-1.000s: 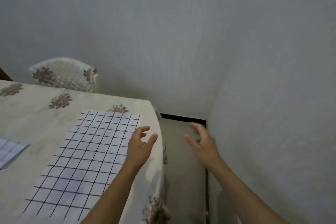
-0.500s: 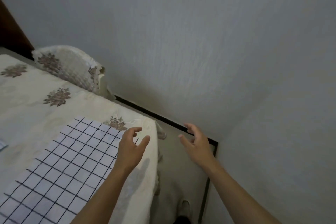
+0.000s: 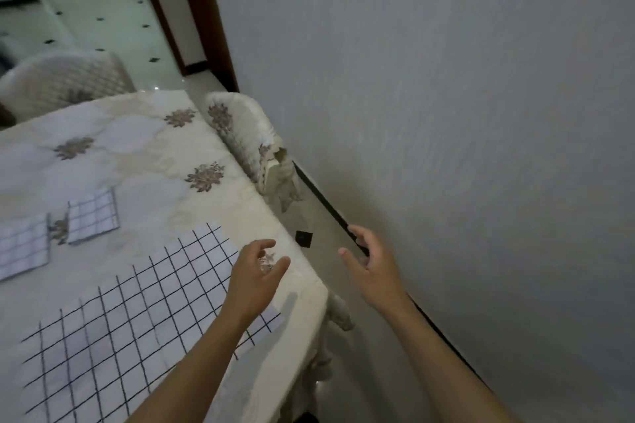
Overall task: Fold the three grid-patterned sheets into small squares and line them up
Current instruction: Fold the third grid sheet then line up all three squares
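**Hands empty at the worktop (image 3: 144, 154) corner**

The left hand (image 3: 256, 276) hangs over the right-hand edge of the worktop, fingers loosely bent and thumb spread, holding nothing. Its forearm crosses the near corner of the unfolded sheet (image 3: 120, 319), and its shadow falls on the cloth just beside the wrist. The right hand (image 3: 372, 266) is out past the worktop's edge, above the floor (image 3: 326, 216) and near the wall (image 3: 446, 113), palm turned inward, fingers relaxed and half curled, also empty. The two hands face each other, well apart.

The unfolded sheet, white with a dark grid, lies flat and askew on the flowered tablecloth, reaching from the left hand toward the near left. Farther left lie two folded squares: one folded square (image 3: 92, 216) just beyond the big sheet's far corner, and the other folded square (image 3: 22, 245) beside it at the picture's left edge, a narrow gap between them.

A covered chair (image 3: 247, 134) stands at the worktop's far right corner, a second chair (image 3: 65, 82) at the far side. A small dark tile (image 3: 304, 239) marks the floor between the hands. A dark wooden door frame (image 3: 202, 10) rises behind.
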Motion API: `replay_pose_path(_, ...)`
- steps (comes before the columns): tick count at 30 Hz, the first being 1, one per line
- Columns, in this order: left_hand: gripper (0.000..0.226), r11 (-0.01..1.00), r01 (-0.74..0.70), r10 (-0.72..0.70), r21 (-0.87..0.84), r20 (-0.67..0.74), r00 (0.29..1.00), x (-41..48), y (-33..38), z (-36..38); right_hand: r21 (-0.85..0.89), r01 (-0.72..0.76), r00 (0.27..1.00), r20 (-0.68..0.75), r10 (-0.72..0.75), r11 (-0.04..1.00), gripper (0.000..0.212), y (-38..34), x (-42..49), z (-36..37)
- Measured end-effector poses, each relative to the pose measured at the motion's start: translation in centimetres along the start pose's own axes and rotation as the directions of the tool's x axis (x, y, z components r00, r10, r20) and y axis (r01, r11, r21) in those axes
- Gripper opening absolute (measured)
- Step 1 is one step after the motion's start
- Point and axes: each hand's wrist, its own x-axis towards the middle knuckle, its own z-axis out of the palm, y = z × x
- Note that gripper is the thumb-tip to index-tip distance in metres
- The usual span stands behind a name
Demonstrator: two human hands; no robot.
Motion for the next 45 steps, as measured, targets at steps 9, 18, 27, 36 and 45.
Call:
replay_pose_path(9, 0.041, 0.99, 0.117, -0.129, -0.076, -0.173, 0.976, 8.8, -1.0, 3.4, -0.107, 0.103, 0.984, 0.154, -0.086, 0.989, 0.045, -0.5, 11.0, -1.1)
replay_pose_path(18, 0.037, 0.974, 0.153, -0.204, -0.168, -0.344, 0.917, 14.7, -1.1, 3.5, -0.132, 0.237, 0.897, 0.41, -0.165, 0.962, 0.047, -3.5, 21.2, 2.4)
replay_pose_path(27, 0.039, 0.91, 0.373, -0.399, -0.182, -0.632, 0.664, 13.7, -3.3, 1.2, 0.038, 0.357, 0.651, 0.706, -0.278, 0.933, 0.047, -2.9, 29.9, 10.5)
replay_pose_path(36, 0.038, 0.788, 0.462, -0.541, -0.406, -0.815, 0.208, 10.3, 1.2, 3.8, 0.254, 0.429, 0.228, 0.898, -0.376, 0.867, 0.041, -5.4, 34.0, 14.3)
replay_pose_path(45, 0.036, 0.717, 0.427, -0.579, -0.551, -0.812, -0.077, 6.3, -1.3, 3.6, 0.387, 0.548, -0.097, 0.91, -0.403, 0.742, 0.047, -8.5, 31.4, 20.2)
